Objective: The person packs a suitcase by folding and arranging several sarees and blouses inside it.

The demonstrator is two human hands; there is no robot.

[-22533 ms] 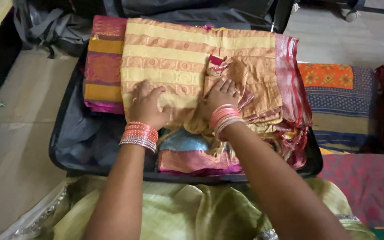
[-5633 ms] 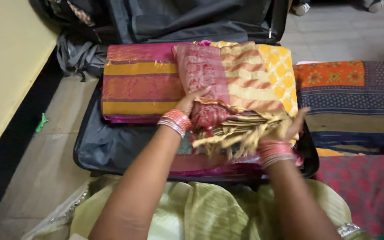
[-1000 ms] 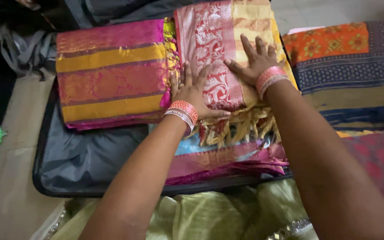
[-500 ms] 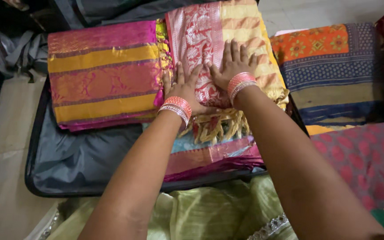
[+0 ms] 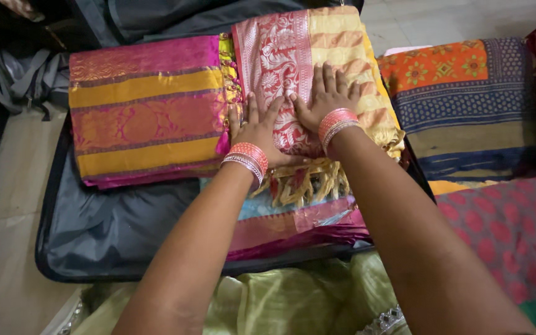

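My left hand [image 5: 257,126] and my right hand [image 5: 325,97] lie flat, fingers spread, on a folded red and gold sari [image 5: 280,56] with a gold tasselled edge. Both wrists carry stacks of red bangles. The sari rests in an open dark suitcase [image 5: 94,229], on top of a pink and blue folded cloth [image 5: 292,220]. Beside it on the left sits a folded magenta and mustard striped sari [image 5: 147,108]. Neither hand grips anything.
To the right of the suitcase lie a folded orange and navy cloth [image 5: 466,93] and a red patterned cloth [image 5: 509,229]. A grey bag [image 5: 20,74] sits at the upper left on the tiled floor. Pale green fabric [image 5: 274,298] covers my lap.
Over the last second my right hand slid back toward me and closer to my left hand on the red sari. Before that the sari was folded narrower.
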